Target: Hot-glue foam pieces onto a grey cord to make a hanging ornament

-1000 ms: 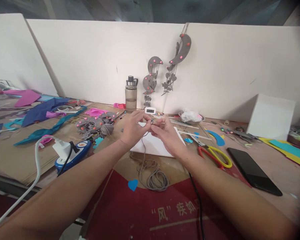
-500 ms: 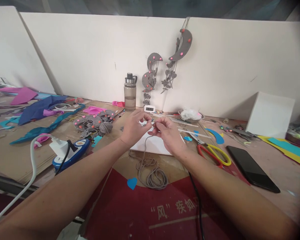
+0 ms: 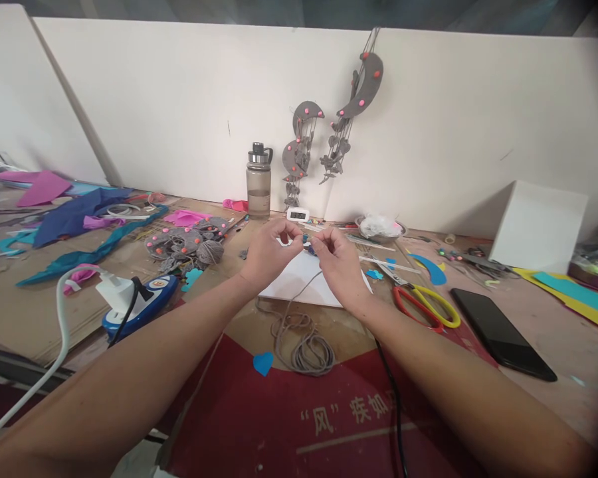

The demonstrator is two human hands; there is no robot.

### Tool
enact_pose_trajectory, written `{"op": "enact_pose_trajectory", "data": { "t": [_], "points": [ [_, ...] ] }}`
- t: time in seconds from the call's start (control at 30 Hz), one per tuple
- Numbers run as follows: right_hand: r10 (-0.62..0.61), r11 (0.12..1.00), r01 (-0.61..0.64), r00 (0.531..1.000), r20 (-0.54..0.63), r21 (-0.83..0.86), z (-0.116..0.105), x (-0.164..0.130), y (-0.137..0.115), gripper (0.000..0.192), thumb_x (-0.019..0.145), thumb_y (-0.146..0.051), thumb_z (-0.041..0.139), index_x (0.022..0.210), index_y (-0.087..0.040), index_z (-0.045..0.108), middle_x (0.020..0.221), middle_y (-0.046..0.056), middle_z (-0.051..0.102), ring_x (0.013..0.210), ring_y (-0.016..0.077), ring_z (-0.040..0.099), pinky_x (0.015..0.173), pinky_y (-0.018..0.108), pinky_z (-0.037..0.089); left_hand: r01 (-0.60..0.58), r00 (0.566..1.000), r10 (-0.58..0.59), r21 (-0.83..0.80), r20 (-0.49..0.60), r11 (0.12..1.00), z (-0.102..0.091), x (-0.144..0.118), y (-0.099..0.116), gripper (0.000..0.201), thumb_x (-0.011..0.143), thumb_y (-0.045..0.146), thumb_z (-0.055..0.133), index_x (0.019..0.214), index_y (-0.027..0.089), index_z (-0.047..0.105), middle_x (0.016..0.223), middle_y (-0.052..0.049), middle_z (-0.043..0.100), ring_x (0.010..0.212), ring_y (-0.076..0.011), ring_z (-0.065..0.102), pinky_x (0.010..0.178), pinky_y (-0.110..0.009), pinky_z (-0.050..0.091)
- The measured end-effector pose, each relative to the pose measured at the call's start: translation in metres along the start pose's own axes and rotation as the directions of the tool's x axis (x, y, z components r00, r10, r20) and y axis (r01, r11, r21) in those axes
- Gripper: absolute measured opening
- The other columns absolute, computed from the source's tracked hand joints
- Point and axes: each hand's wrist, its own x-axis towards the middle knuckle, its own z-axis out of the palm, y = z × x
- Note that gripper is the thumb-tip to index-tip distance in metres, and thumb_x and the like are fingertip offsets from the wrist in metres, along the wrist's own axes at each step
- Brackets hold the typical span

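Matt grey cord (image 3: 299, 345) near; smooth white paper (image 3: 303, 282) under the hands; glossy black phone (image 3: 501, 332) right; clear plastic bottle (image 3: 258, 186) with metal cap far; rough brown cardboard table (image 3: 24, 318)

White partition boards (image 3: 179, 99) back a cluttered brown worktable (image 3: 30, 312); above, perhaps grey wall.

On your right, a black phone (image 3: 503, 342) lies near the red-and-yellow scissors (image 3: 426, 307). Far ahead of you stands a water bottle (image 3: 258, 180), with grey moon mobiles (image 3: 329, 136) hanging on the white board behind. To your left sits a blue power strip (image 3: 139, 305), and beyond it coloured foam scraps (image 3: 80, 222).
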Motion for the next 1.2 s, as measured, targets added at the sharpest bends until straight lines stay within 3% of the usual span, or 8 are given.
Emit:
{"op": "enact_pose_trajectory", "data": {
  "t": [0.4, 0.8, 1.03, 1.2],
  "points": [
    [-0.008, 0.999, 0.006, 0.999, -0.051, -0.039, -0.002, 0.000, -0.005, 0.016, 0.082, -0.031, 0.057, 0.072, -0.019, 0.059, 0.058, -0.005, 0.043, 0.056, 0.0095, 0.037, 0.054, 0.024, 0.028, 0.050, 0.998, -0.050, -0.006, 0.043, 0.999, -0.001, -0.003, 0.005, 0.005, 0.074, 0.020, 0.059, 0.070, 0.018, 0.060, 0.069, 0.002, 0.062, 0.063, -0.0107, 0.049, 0.062, -0.025, 0.040],
    [0.083, 0.997, -0.083, 0.996, -0.031, 0.008, -0.002, 0.001, -0.004, 0.018, 0.079, -0.034, 0.056, 0.079, -0.018, 0.065, 0.057, -0.004, 0.045, 0.054, 0.0096, 0.035, 0.051, 0.024, 0.029, 0.068, 0.994, -0.066, -0.016, 0.084, 0.998, 0.000, -0.003, 0.001, 0.009, 0.075, 0.025, 0.060, 0.072, 0.017, 0.064, 0.071, 0.000, 0.064, 0.066, -0.0111, 0.053, 0.063, -0.024, 0.041],
    [0.127, 0.991, -0.128, 0.991, -0.048, -0.028, -0.003, 0.007, 0.003, 0.014, 0.075, -0.032, 0.055, 0.073, -0.019, 0.060, 0.058, -0.003, 0.050, 0.055, 0.0106, 0.042, 0.053, 0.024, 0.032, 0.131, 0.948, -0.101, -0.079, 0.302, 0.988, -0.011, 0.010, -0.003, 0.020, 0.079, 0.030, 0.058, 0.078, 0.017, 0.072, 0.076, -0.003, 0.071, 0.068, -0.0125, 0.058, 0.062, -0.024, 0.043],
    [0.042, 0.989, -0.049, 0.998, -0.056, -0.140, -0.002, 0.005, 0.003, 0.012, 0.076, -0.028, 0.054, 0.072, -0.019, 0.062, 0.060, -0.003, 0.053, 0.056, 0.0110, 0.043, 0.057, 0.024, 0.034, 0.055, 0.946, -0.052, 0.001, 0.320, 0.998, -0.015, 0.013, 0.000, 0.019, 0.077, 0.028, 0.059, 0.084, 0.019, 0.075, 0.081, -0.002, 0.073, 0.065, -0.0113, 0.056, 0.061, -0.023, 0.042]
  ]
}}
